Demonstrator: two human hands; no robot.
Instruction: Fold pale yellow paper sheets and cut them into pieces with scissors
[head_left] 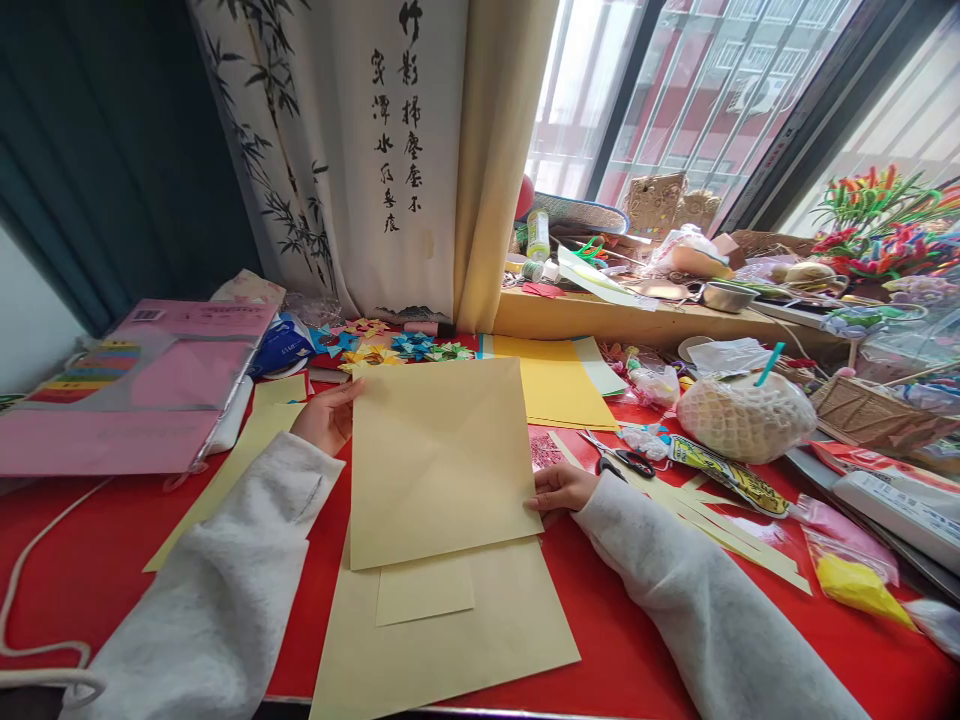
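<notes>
Between my two hands I hold up a pale yellow sheet of paper [442, 460], squarish, with faint crease lines meeting near its middle. My left hand [331, 415] pinches its upper left edge. On the lower right edge, the fingers of my right hand [561, 490] are closed, thumb on top. Under the held sheet, a larger pale yellow sheet [450, 670] lies on the red table, with a small paper rectangle [426, 590] on it. To the right of my right hand are scissors [626, 462] with black handles and several cut paper strips [739, 535].
Yellow sheets [566, 385] and folded paper stars [412, 347] lie at the back. A pink paper pack [112, 440] is on the left. On the right stand a net-wrapped coconut with a straw [746, 415] and a woven basket [877, 410]. The cluttered windowsill [600, 315] runs behind.
</notes>
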